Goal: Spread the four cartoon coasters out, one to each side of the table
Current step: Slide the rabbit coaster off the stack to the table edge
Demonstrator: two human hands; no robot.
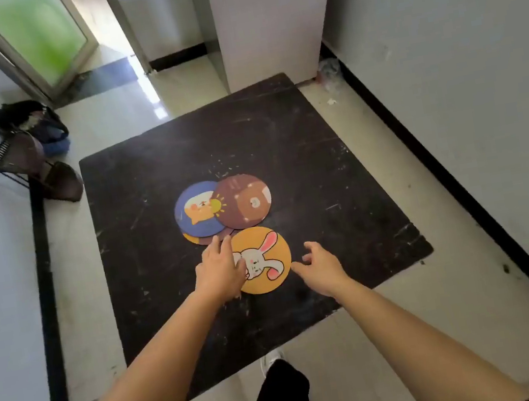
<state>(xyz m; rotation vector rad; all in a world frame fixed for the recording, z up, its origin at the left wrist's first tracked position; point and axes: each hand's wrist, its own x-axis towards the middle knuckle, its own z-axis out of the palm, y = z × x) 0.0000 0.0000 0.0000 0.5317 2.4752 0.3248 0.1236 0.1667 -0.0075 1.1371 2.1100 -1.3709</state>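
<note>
We are seeing black table [299, 146] lying mostly bare: far half, left strip and right strip all giving free passage. Blocking centre: blue coaster [194, 211] and brown coaster [242, 202] overlapping, fourth coaster [193, 238] peeking from under them. Orange rabbit coaster [265, 259] sitting just nearer, left hand [220, 269] resting on its left edge, right hand [320, 266] hovering open just beside its right edge. Narrow dark gap separating rabbit coaster from cluster.
</note>
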